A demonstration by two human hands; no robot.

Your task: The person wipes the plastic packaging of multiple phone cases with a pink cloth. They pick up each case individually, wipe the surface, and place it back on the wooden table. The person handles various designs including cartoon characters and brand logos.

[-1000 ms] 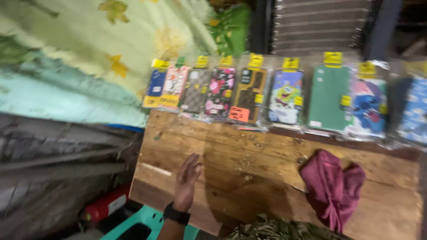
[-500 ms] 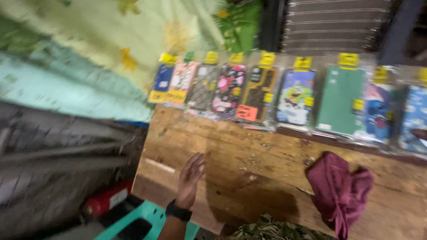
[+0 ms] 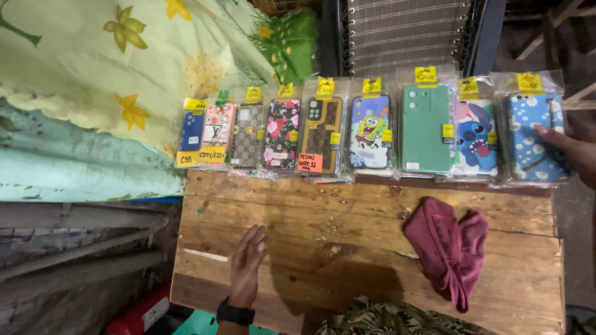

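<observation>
My left hand (image 3: 247, 263), a black watch on its wrist, lies flat and open on the wooden table (image 3: 347, 223) near its front left corner and holds nothing. My right hand (image 3: 574, 152) reaches in from the right edge of the view, most of it cut off. It grips the right side of a packaged blue phone case with white flowers (image 3: 528, 136), a finger lying across the wrapper. This case ends a row of several packaged phone cases (image 3: 323, 133) propped along the table's far edge. A crumpled maroon cloth (image 3: 448, 248) lies on the right part of the table.
Folded bedding, light green with yellow flowers (image 3: 112, 80), is stacked left of the table. A dark woven chair back (image 3: 403, 34) stands behind the cases. A red object (image 3: 139, 313) and a teal stool (image 3: 202, 326) sit below the table's left front corner.
The view has shifted right and steadied, so the whole row of cases shows. My right hand has come into view on the blue flowered case. My left hand stays flat on the table.
</observation>
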